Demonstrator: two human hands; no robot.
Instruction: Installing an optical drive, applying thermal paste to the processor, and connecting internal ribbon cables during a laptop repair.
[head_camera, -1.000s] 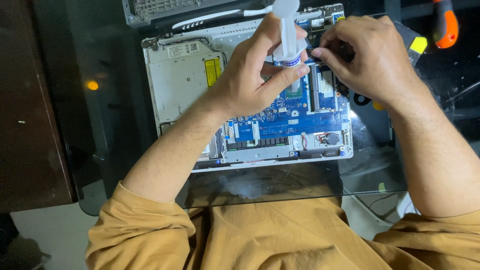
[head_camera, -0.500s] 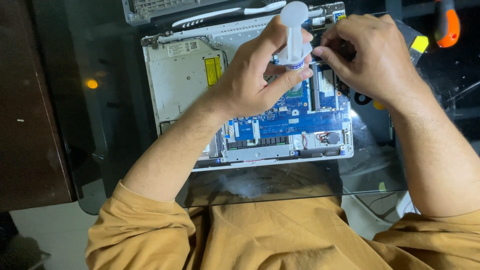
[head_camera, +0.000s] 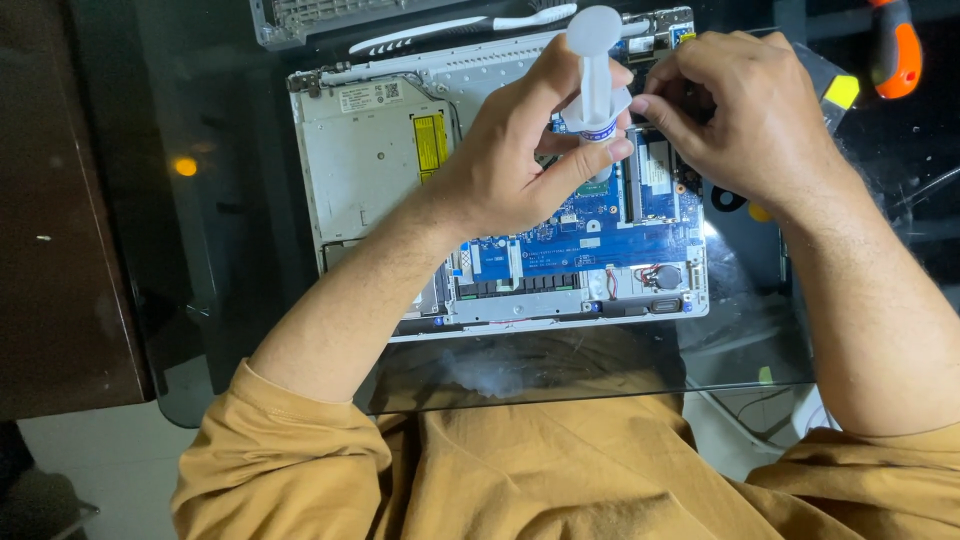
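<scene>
An opened laptop base (head_camera: 370, 170) lies on a dark glass table, its blue circuit board (head_camera: 600, 245) exposed. My left hand (head_camera: 520, 160) grips a small white syringe (head_camera: 597, 75) upright over the board, plunger at the top, tip pointing down and hidden behind my fingers. My right hand (head_camera: 740, 110) is curled beside the syringe, its fingertips touching the syringe's flange; it hides the board's upper right part.
A white toothbrush (head_camera: 450, 30) lies along the laptop's far edge, by a grey keyboard panel (head_camera: 330, 15). An orange-handled screwdriver (head_camera: 893, 50) sits at the far right. A dark wooden surface (head_camera: 60, 220) borders the glass on the left.
The syringe's plunger end has shifted slightly right and my hands have barely moved; both stay at the syringe over the board.
</scene>
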